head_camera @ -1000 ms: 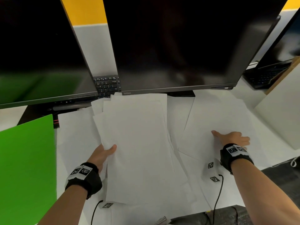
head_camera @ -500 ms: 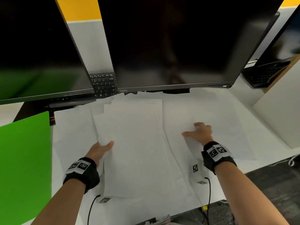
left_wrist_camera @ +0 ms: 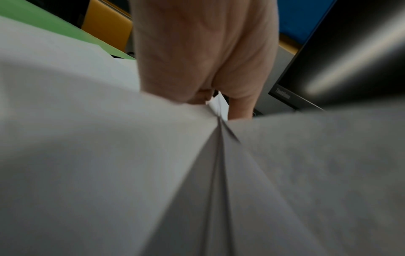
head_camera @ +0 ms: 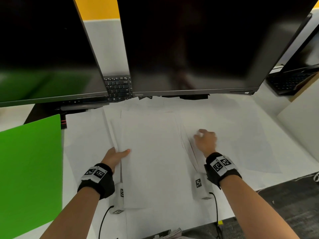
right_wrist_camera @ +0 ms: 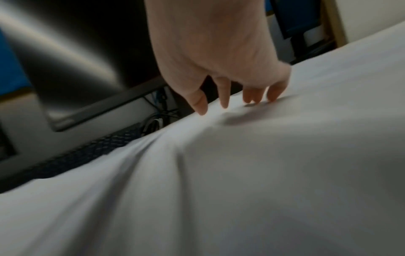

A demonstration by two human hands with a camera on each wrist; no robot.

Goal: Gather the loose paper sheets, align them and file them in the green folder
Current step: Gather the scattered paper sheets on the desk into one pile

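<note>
Several white paper sheets (head_camera: 151, 152) lie overlapped in a loose pile at the middle of the desk. My left hand (head_camera: 120, 153) grips the pile's left edge, thumb on top and fingers hidden under the paper; the left wrist view shows that left hand (left_wrist_camera: 208, 100) pinching the paper sheets (left_wrist_camera: 109, 155). My right hand (head_camera: 200, 135) presses its fingertips (right_wrist_camera: 225, 104) down on a sheet (right_wrist_camera: 263, 155) at the pile's right side, fingers spread. More loose sheets (head_camera: 241, 135) lie to the right. The green folder (head_camera: 29, 169) lies flat at the far left.
Two dark monitors (head_camera: 189, 49) hang low over the back of the desk, with a black keyboard (head_camera: 119, 88) between them. A laptop (head_camera: 290, 81) and a white box (head_camera: 303, 121) stand at the right. The desk's front edge (head_camera: 241, 214) and wrist cables are near me.
My right hand has slid left across the desk, dragging a sheet toward the pile. My left hand has kept its hold on the pile's left edge.
</note>
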